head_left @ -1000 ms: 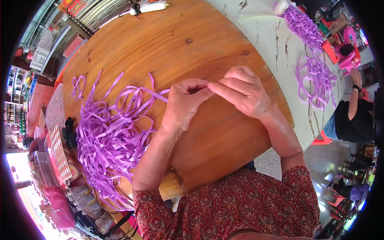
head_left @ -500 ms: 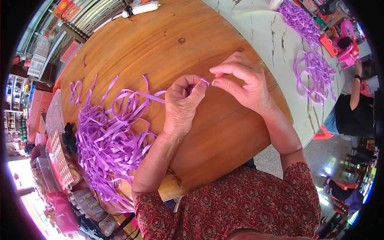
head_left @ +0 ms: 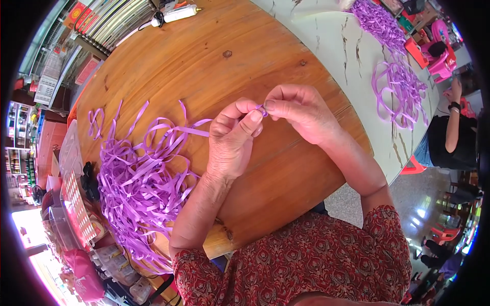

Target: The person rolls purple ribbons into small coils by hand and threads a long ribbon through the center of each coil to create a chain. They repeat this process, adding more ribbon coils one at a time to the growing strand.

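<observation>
Above the wooden table (head_left: 286, 168), my left hand (head_left: 232, 135) pinches a purple ribbon (head_left: 196, 130) near its end. A small loop or fold of it shows at the fingertips. My right hand (head_left: 301, 112) meets it there, thumb and forefinger closed on the same bit of ribbon. The exact shape of the fold is too small to tell. From behind my left hand the ribbon runs left to a large tangled heap of purple ribbon (head_left: 138, 188) on the table's left side. Several loose ends stick out from the heap's far edge.
A white glue gun (head_left: 178, 14) lies at the table's far edge. To the right, a white marbled table (head_left: 326, 46) bears more purple ribbon (head_left: 400, 92). Boxes and plastic containers (head_left: 74, 204) crowd the left edge. A person in black (head_left: 451, 137) is at the far right.
My right hand has come left and down from apart, and its fingers have closed on the ribbon at my left fingertips. My left hand has barely moved.
</observation>
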{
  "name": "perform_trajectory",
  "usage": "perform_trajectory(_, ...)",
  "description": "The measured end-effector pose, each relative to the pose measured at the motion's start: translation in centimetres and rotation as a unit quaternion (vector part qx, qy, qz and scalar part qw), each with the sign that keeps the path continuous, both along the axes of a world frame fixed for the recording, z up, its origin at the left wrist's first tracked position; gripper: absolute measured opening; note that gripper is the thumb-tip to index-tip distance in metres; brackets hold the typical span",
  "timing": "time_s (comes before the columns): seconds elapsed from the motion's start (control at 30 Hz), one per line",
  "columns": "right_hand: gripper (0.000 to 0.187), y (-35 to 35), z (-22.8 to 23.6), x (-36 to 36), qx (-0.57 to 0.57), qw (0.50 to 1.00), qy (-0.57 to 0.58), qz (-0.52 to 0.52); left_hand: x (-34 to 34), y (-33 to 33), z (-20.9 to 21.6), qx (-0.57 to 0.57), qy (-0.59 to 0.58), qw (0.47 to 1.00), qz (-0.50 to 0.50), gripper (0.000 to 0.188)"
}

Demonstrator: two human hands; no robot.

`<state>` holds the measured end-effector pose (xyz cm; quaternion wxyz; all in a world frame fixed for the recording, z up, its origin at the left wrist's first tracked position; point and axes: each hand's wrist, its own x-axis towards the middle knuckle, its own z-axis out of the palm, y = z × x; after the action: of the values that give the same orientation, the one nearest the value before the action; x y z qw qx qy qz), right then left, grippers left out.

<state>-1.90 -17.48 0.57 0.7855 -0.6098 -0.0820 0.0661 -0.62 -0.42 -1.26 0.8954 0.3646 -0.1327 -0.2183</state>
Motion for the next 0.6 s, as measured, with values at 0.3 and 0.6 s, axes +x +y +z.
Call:
perform_trajectory(0.3, 0.008, 1.0, 0.9, -0.8, -0.104, 0.982, -0.145, -0.063, -0.2, -0.2, 0.1, -0.03, 0.056, 0.998, 0.014, 0.01)
perform_trajectory(0.6, 0.016, 0.8, 1.5, -0.5, -0.281, 0.867, -0.384, -0.151, -0.3, -0.2, 0.0, -0.046, 0.066, 0.997, 0.012, 0.009)
